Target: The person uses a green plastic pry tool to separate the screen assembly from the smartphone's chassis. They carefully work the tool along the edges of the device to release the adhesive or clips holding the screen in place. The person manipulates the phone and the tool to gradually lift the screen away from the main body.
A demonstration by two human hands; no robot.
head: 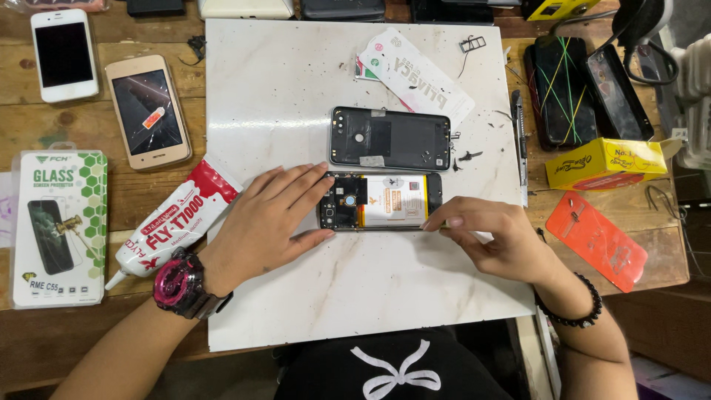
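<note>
1. The opened phone (381,201) is lying on the white marble slab (281,96), its back off and its battery and circuit board showing.
2. The left hand (270,218) is lying flat over the phone's left end, fingers loosely spread, thumb reaching under the lower edge.
3. The right hand (495,238) is pinching the phone's lower right corner between thumb and forefinger, the other fingers curling in.
4. Just above, the removed back cover (389,138) is lying inside-up, close to the phone but apart from it.
5. A glue tube (174,222) is resting at the slab's left edge, near the left wrist and its pink watch (176,283).
6. Further left, a gold phone (147,111) and a white phone (64,54) are lying on the wooden bench.
7. To the right, a yellow box (603,164) is sitting well clear of both hands.
</note>
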